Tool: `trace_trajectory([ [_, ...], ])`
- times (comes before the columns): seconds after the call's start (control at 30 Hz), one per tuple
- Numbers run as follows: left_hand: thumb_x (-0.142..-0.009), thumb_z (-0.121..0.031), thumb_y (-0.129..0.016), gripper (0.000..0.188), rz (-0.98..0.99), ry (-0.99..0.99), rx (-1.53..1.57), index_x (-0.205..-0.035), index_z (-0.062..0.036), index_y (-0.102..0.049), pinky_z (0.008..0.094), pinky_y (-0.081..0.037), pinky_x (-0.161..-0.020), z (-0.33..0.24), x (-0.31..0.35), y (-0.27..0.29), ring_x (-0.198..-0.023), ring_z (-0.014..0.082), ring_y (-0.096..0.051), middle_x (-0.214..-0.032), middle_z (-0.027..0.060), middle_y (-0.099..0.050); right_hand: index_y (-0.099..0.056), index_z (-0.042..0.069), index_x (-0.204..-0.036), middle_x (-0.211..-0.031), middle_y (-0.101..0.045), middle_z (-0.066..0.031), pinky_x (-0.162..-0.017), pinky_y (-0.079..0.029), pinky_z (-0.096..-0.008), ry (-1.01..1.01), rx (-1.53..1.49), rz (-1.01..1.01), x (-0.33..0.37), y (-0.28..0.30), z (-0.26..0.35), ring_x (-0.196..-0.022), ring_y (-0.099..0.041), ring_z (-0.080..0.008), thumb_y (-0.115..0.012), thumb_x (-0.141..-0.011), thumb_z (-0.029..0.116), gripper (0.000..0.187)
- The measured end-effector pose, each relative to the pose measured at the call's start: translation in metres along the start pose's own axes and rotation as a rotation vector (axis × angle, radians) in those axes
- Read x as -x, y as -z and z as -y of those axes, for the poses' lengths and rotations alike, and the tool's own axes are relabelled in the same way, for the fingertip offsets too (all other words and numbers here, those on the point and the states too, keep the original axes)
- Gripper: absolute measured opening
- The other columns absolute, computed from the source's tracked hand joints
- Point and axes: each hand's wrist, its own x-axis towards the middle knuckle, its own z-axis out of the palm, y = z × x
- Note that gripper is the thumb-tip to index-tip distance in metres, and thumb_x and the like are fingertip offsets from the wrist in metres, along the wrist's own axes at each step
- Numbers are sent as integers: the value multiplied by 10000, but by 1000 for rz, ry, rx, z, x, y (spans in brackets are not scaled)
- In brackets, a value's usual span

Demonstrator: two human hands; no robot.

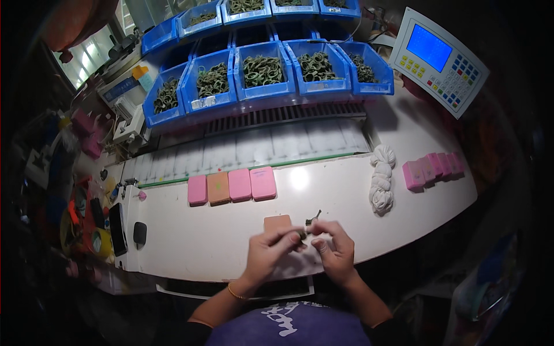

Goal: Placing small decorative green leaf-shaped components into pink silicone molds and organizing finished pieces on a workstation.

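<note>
Small dark piece at the fingertips, blocks all round

From where I stand, the left hand (266, 254) has thumb and forefinger pressed together on a small dark green piece (301, 236), low over the near edge of the white table (173, 233). The fingers hide most of it. I'd judge it light, stiff and a little rough, so a fingertip pinch at its thicker part should do. The right hand (336, 249) is beside it, fingers curled and thumb apart from them; whether it grips anything I cannot tell. Just beyond its fingertips shows a stemmed piece (313, 218), held or lying, I can't say; its thin stem looks the likeliest part to bend.

Around them, left to right: a phone (118, 229), a dark rounded object (139, 233), then a row of four pink and brown blocks (239, 184). Blue bins (266, 89) of similar dark pieces stand behind. An orange block (277, 222) crowds the left hand's far side. Farther right, well clear, are a knotted white cloth (381, 181), a keypad panel (438, 62) and more pink blocks (414, 175).
</note>
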Motion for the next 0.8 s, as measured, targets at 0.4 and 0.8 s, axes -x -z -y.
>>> trace_trajectory([
  [0.4,-881,-269,-715,259,-565,-1021,-1331,-1007,-49,-766,356,-514,-890,-179,-211,57,-993,292,-690,-1054,141,-737,-667,44,-1182,-1224,-601,-125,-986,-459,-374,-125,320,58,-39,33,-17,-1151,-546,-272,-654,-908,92,278],
  [0.8,-948,-83,-663,173,-71,-82,-520,-1052,36,-733,250,-540,-756,-4,7,25,-845,120,-677,-995,88,-737,-606,5,-959,-1040,-606,-113,-857,-447,-430,19,492,127,-26,15,-22,-1007,-551,-318,-650,-882,25,91],
])
